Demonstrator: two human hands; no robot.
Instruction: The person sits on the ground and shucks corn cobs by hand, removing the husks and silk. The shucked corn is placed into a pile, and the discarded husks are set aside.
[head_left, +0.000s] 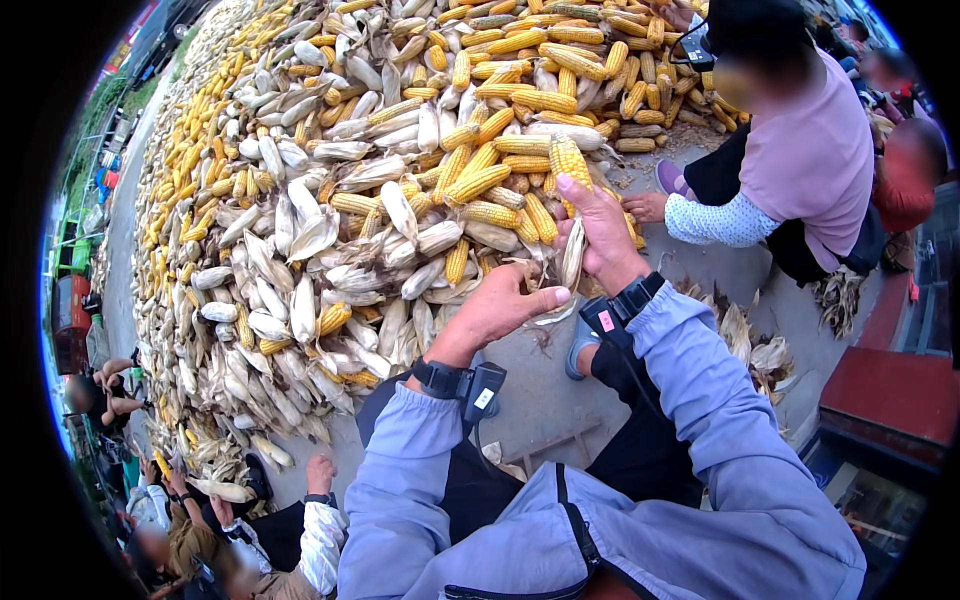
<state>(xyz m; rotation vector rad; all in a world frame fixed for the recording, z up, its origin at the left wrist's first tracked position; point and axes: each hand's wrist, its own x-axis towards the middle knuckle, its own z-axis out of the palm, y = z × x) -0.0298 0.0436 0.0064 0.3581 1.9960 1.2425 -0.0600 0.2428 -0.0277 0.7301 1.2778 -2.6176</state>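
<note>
My right hand (600, 232) grips a yellow ear of corn (570, 166) whose upper kernels are bare. Pale husk (574, 255) hangs from the ear's lower end, below my fingers. My left hand (506, 304) is just left of it, thumb pointing right towards the husk. Its fingertips are partly hidden among dry husk strands, so whether they pinch any cannot be told. Beyond both hands rises a large pile of corn ears, some bare and yellow (476, 184), others in pale dry husks (399, 210).
A person in a pink top (806, 157) crouches at the right, one hand near the pile. Loose husks (757, 352) lie on the concrete ground (536, 405) by my right forearm. More people sit at the lower left, one holding a husked ear (221, 490). A red box-like surface (889, 394) is at far right.
</note>
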